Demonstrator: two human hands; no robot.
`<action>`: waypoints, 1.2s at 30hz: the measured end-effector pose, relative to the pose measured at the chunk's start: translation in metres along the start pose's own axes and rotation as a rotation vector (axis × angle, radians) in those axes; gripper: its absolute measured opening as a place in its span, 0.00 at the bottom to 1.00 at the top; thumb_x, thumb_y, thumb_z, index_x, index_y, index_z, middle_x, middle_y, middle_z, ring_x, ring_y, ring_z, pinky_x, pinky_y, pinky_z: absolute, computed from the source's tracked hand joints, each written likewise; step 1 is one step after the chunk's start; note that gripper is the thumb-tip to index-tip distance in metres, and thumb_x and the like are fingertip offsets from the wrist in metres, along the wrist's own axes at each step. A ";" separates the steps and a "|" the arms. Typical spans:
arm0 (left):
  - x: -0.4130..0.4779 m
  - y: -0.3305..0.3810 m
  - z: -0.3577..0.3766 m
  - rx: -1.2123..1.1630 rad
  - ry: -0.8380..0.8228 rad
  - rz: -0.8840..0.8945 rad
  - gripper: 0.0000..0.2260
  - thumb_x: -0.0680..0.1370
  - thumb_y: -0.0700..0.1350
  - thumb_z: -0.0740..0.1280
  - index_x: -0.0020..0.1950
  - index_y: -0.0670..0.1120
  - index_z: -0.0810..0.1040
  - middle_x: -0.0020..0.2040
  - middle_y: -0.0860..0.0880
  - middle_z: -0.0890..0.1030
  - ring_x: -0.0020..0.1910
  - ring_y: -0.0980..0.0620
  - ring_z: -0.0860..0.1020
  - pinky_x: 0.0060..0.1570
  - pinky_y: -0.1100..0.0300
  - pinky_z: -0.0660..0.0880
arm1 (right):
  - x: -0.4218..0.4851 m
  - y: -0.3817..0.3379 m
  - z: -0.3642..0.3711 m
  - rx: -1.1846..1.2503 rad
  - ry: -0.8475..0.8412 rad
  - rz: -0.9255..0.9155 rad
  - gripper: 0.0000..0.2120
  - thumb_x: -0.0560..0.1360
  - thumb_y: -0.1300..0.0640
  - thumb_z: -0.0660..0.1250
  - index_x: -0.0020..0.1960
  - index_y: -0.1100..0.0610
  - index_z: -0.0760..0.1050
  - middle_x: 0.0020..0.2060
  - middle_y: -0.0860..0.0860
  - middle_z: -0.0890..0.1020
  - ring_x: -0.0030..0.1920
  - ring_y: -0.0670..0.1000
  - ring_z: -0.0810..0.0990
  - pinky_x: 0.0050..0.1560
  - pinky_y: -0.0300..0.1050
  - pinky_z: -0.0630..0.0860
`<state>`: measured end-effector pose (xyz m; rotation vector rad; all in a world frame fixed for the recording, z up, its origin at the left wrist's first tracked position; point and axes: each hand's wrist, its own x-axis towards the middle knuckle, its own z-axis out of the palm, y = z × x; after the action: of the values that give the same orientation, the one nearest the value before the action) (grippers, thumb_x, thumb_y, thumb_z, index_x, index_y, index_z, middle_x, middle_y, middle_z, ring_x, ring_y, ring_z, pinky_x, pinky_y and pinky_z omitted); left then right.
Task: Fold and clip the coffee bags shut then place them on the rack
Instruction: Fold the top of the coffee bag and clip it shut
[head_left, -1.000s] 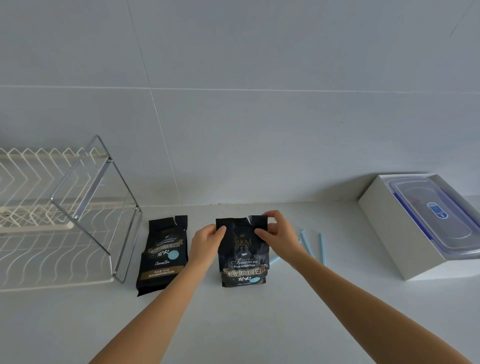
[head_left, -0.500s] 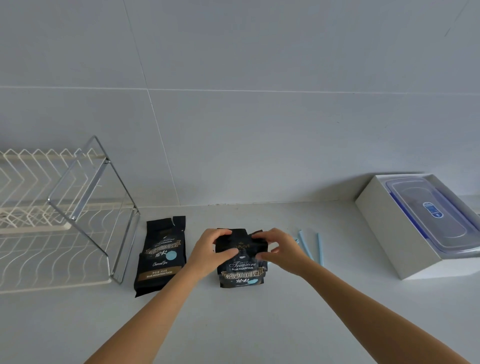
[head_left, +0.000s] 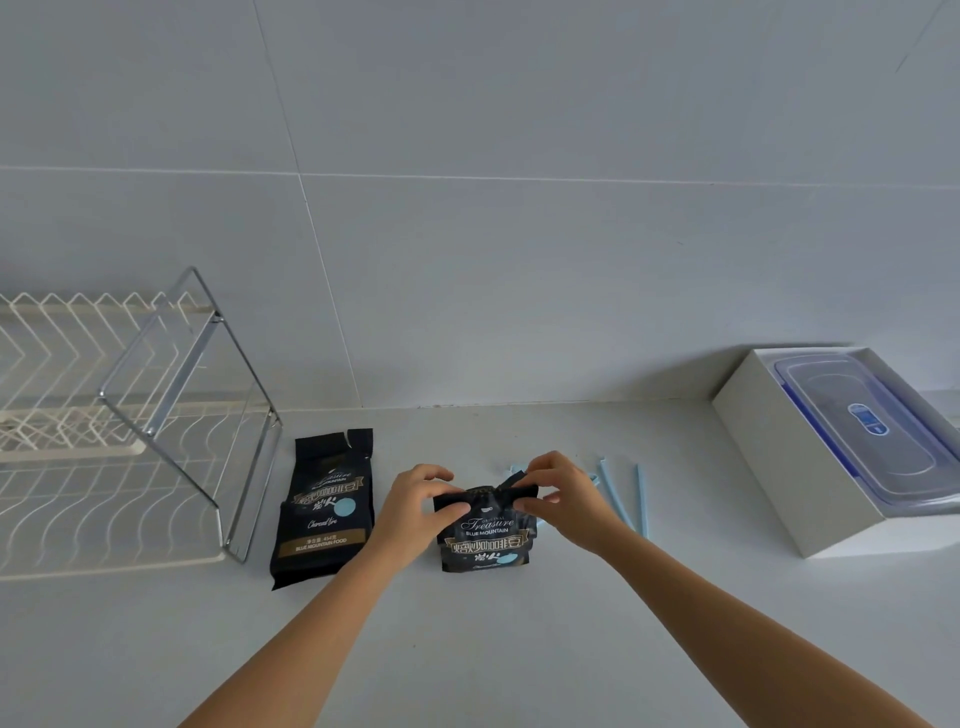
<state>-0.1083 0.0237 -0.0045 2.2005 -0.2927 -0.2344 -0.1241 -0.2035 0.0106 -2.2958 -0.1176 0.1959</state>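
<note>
A black coffee bag (head_left: 485, 540) stands on the white counter in the middle, its top rolled down toward me. My left hand (head_left: 415, 506) pinches the folded top at its left end and my right hand (head_left: 563, 501) pinches it at the right end. A second black coffee bag (head_left: 324, 506) lies flat to the left, its top unfolded and torn open. Pale blue clip sticks (head_left: 621, 493) lie on the counter just right of my right hand, partly hidden by it. The white wire rack (head_left: 104, 467) with a chrome frame stands at the far left.
A white box (head_left: 789, 457) holding a clear lidded plastic container (head_left: 878, 426) sits at the right. A grey tiled wall rises behind the counter. Bare counter stretches in front of the bags, under my forearms.
Both hands have folded the top of the middle bag down, so the bag now looks shorter. The other bag, clips and rack have not moved.
</note>
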 end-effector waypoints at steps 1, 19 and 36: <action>0.000 0.000 0.000 -0.001 0.004 -0.001 0.09 0.73 0.46 0.71 0.50 0.46 0.83 0.55 0.54 0.76 0.59 0.53 0.70 0.60 0.60 0.66 | 0.001 0.000 0.001 -0.008 0.003 -0.004 0.08 0.72 0.58 0.71 0.50 0.53 0.83 0.51 0.48 0.74 0.51 0.49 0.75 0.52 0.45 0.78; 0.007 0.006 0.020 -0.386 0.059 -0.346 0.16 0.67 0.43 0.76 0.51 0.43 0.77 0.51 0.44 0.80 0.51 0.46 0.79 0.51 0.53 0.76 | 0.008 0.002 0.009 0.141 0.053 0.164 0.05 0.70 0.57 0.72 0.47 0.54 0.81 0.40 0.46 0.82 0.44 0.47 0.80 0.38 0.35 0.74; 0.014 0.009 0.018 -0.051 0.076 -0.120 0.10 0.69 0.49 0.74 0.46 0.46 0.81 0.45 0.50 0.78 0.47 0.50 0.77 0.48 0.55 0.75 | 0.020 0.000 0.011 -0.038 0.027 0.109 0.05 0.67 0.56 0.74 0.41 0.54 0.80 0.39 0.48 0.78 0.42 0.48 0.75 0.37 0.38 0.69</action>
<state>-0.1012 0.0004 -0.0086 2.1727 -0.1112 -0.2208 -0.1065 -0.1924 0.0015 -2.3441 0.0183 0.2206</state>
